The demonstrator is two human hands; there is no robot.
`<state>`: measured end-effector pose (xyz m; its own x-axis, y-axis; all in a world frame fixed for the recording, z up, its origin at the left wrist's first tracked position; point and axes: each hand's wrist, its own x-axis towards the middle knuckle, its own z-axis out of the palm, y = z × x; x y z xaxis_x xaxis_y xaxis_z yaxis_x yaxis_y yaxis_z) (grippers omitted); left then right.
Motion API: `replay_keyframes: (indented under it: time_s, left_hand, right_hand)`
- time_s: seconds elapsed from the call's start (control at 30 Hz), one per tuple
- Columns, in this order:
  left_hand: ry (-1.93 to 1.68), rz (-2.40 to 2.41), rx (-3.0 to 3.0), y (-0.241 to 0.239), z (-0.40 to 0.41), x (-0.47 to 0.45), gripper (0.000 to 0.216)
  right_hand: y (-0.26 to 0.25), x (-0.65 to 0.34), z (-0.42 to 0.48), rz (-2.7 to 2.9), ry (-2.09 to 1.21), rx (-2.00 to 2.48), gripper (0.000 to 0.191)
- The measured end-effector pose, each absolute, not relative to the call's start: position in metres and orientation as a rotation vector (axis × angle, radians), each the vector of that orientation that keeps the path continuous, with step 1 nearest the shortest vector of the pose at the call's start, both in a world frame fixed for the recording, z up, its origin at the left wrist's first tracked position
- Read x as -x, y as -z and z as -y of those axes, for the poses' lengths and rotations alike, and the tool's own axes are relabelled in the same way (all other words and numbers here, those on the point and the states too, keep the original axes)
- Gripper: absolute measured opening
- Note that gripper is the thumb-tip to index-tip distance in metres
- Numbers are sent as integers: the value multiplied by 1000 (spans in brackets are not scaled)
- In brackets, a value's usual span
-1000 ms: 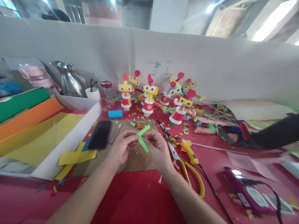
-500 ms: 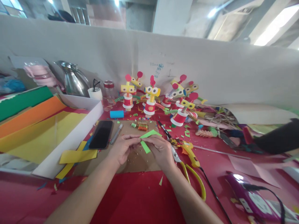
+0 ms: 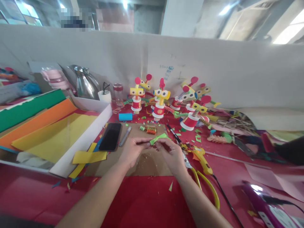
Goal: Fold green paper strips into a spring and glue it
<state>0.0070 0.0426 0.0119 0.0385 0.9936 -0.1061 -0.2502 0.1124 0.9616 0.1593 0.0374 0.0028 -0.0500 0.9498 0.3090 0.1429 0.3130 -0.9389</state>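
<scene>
Both my hands meet over a brown cardboard sheet (image 3: 144,160) on the red table. My left hand (image 3: 133,152) and my right hand (image 3: 172,155) pinch green paper strips (image 3: 158,138) between their fingertips, with the strips folded across each other. Just beyond them lie small folded paper springs (image 3: 149,129) in orange and green. Farther back stand several paper-cup figures (image 3: 159,107) with yellow heads, big eyes and red hearts.
A black phone (image 3: 110,141) and a grey pen (image 3: 124,136) lie left of my hands. A white box (image 3: 80,144) of coloured paper sheets fills the left. Yellow-handled scissors (image 3: 204,183) and a glue gun (image 3: 200,155) lie right. A dark sleeve (image 3: 291,150) of another person enters at far right.
The green strips have been folded down from an open cross into a shorter, tighter bundle between my fingertips. The camera has shifted, so everything sits a little more to the right.
</scene>
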Motion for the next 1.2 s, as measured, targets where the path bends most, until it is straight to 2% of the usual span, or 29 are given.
replay_keyframes:
  time_s: [0.43,1.2]
  left_hand:
    - [-1194,-1143,-1185,-10,-43,-5,22]
    - [-1169,-1159,-1213,-8,-43,-6,22]
  right_hand:
    - [0,-158,-38,1297,-1096,1113,12]
    - [2,-158,-39,1391,-1006,1144,11]
